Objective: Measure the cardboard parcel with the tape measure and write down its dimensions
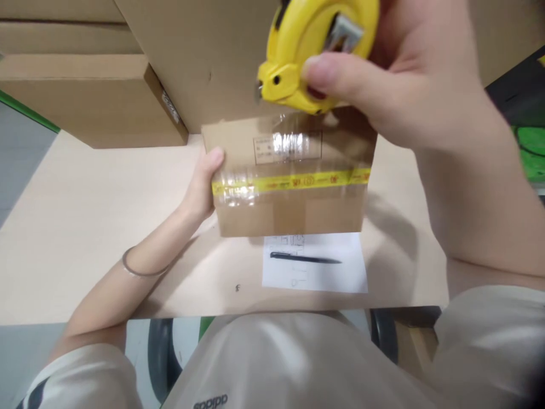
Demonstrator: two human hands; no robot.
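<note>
My left hand (203, 180) grips the left end of a brown cardboard box (251, 218), its thumb on the near face. A yellow printed tape strip and shiny clear tape run across that face, with a printed frame above. Held up close to the camera, over the box's top right, is a yellow tape measure (293, 74). My right hand (383, 79) is closed around it, thumb pressed on its side. No drawn-out blade can be made out. Below the box, a sheet of white paper (281, 278) with handwriting lies on the table, and a black pen (304, 258) rests on it.
Larger cardboard boxes (80, 102) stand at the back left of the pale wooden table (76, 227). A big cardboard panel (204, 57) rises behind the held box. Something green (530, 150) shows at the far right. The table's front edge runs close to my body.
</note>
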